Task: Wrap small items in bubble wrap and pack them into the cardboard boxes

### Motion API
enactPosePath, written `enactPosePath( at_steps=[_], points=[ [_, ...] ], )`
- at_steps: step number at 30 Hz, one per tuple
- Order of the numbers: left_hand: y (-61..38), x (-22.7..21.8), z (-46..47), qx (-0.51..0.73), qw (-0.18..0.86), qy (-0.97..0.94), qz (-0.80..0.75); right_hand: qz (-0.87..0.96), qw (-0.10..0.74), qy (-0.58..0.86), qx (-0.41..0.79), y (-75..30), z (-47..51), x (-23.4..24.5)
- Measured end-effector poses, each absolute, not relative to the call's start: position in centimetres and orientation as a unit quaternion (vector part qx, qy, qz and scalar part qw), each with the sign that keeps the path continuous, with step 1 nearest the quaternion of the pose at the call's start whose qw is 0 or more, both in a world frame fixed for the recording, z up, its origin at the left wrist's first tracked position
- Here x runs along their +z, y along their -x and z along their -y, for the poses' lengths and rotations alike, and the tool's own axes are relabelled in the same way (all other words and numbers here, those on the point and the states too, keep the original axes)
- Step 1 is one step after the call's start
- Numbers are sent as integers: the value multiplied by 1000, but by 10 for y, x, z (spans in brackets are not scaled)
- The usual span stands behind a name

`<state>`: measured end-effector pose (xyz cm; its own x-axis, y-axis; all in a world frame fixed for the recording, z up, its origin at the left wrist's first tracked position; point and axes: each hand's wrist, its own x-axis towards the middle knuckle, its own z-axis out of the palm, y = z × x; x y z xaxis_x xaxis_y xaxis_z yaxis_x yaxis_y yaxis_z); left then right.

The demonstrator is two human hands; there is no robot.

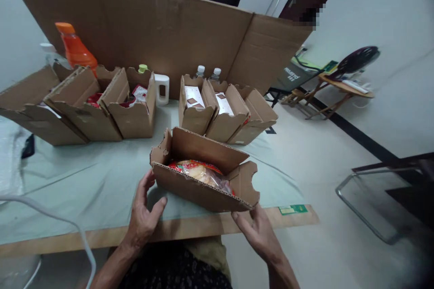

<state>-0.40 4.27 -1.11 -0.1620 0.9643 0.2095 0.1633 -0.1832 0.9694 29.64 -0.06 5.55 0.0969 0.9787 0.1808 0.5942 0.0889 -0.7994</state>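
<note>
In front of me on the cloth sits a narrow, open-topped cardboard box (200, 189), turned slightly aslant. Inside it lies a clear and red plastic packet (203, 174) with pale contents. My left hand (145, 212) is at the box's left end, its fingertips against the cardboard and its thumb spread away. At the near right corner, my right hand (256, 230) has its thumb at the lower front edge and its fingers around the end, partly hidden by the box.
Two groups of similar boxes stand behind, including a left box (134, 117) and a right box (196, 119). An orange bottle (77, 49) and white jug (162, 89) are near a tall cardboard screen (162, 31). A white cable (50, 214) crosses the left front.
</note>
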Motion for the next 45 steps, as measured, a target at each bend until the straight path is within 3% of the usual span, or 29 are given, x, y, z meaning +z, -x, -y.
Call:
enactPosePath(
  at_steps=[4, 11, 17, 22, 28, 32, 38, 45],
  points=[
    [-7, -9, -61, 513, 391, -512, -567, 609, 384, 637, 275, -285, -28, 49],
    [-28, 8, -128, 517, 394, -559, -514, 578, 482, 611, 247, -288, -127, 46],
    [5, 2, -103, 462, 355, -596, -553, 521, 482, 687, 158, -288, -89, 11],
    [55, 1, -59, 450, 312, -578, -606, 602, 423, 661, 145, -249, -68, 13],
    [83, -11, -41, 513, 292, -547, -594, 827, 354, 364, 240, -95, -122, 52],
    [82, -19, -42, 544, 314, -535, -565, 910, 226, 214, 274, 40, -157, 70],
    [85, -20, -47, 582, 337, -514, -532, 977, 55, 93, 186, 208, -169, 60],
    [87, -21, -47, 612, 370, -460, -526, 989, 3, 101, 110, 266, -174, 35]
  ],
)
